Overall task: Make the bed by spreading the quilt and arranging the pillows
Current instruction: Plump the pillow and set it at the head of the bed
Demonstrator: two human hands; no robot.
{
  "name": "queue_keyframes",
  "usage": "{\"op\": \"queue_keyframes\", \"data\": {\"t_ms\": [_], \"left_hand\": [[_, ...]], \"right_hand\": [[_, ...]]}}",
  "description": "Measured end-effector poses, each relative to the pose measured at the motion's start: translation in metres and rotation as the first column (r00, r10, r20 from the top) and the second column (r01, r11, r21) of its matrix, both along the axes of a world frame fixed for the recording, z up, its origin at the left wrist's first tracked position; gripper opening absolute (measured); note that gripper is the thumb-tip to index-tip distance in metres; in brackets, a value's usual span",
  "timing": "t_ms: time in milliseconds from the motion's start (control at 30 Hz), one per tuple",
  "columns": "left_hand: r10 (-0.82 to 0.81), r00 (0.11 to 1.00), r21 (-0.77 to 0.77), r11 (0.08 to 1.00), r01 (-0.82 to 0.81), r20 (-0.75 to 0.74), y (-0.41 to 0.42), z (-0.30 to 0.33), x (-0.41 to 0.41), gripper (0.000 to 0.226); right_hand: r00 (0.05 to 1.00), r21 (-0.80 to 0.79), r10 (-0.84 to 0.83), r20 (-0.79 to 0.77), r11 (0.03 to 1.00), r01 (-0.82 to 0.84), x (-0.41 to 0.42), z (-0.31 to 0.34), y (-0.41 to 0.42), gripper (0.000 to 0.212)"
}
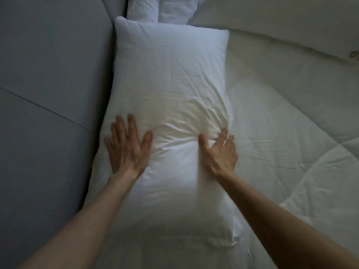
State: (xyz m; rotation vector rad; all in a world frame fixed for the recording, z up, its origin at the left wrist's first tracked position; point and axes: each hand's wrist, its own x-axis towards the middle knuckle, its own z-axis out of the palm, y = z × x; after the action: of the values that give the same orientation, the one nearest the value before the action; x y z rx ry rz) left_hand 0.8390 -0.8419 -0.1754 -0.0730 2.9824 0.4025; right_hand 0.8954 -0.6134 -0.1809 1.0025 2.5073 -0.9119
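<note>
A white pillow (171, 78) lies lengthwise against the grey headboard, on the white quilt (281, 133). My left hand (127, 147) lies flat on the pillow's left side with its fingers spread and straight. My right hand (219, 150) presses into the pillow's right side; its fingers are bent and the cover bunches into creases around them, but they look loose rather than clenched. Beyond the pillow's far end sits a second white pillow (159, 8), only partly in view.
A grey padded headboard (48, 94) with a seam fills the left side. A folded-over quilt edge with a small button (352, 53) runs along the upper right. The quilt's stitched panels spread to the right.
</note>
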Motion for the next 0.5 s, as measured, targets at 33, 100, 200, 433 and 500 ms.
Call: {"op": "queue_keyframes", "data": {"t_ms": [33,100,200,433,500], "left_hand": [[-0.016,0.999,0.0,1.0,0.016,-0.048,0.0,0.004,0.011,0.075],[-0.143,0.981,-0.029,0.99,0.14,-0.128,0.004,0.004,0.048,0.073],[-0.328,0.937,-0.15,0.939,0.309,-0.123,0.011,-0.014,0.121,0.076],[-0.464,0.88,-0.205,0.875,0.439,-0.096,0.056,-0.026,0.163,0.082],[-0.599,0.797,-0.194,0.793,0.577,-0.076,0.09,-0.032,0.172,0.078]], "right_hand": [[0.99,0.07,0.056,-0.131,0.996,-0.047,0.009,0.005,-0.01,0.086],[0.942,0.146,0.248,-0.226,0.965,-0.218,0.043,0.004,-0.032,0.081],[0.947,0.112,0.32,-0.025,0.942,-0.316,0.108,-0.027,-0.033,0.083],[0.896,0.25,0.439,0.066,0.862,-0.441,0.182,-0.068,0.043,0.081],[0.876,0.262,0.478,0.066,0.839,-0.477,0.207,-0.078,0.067,0.08]]}}
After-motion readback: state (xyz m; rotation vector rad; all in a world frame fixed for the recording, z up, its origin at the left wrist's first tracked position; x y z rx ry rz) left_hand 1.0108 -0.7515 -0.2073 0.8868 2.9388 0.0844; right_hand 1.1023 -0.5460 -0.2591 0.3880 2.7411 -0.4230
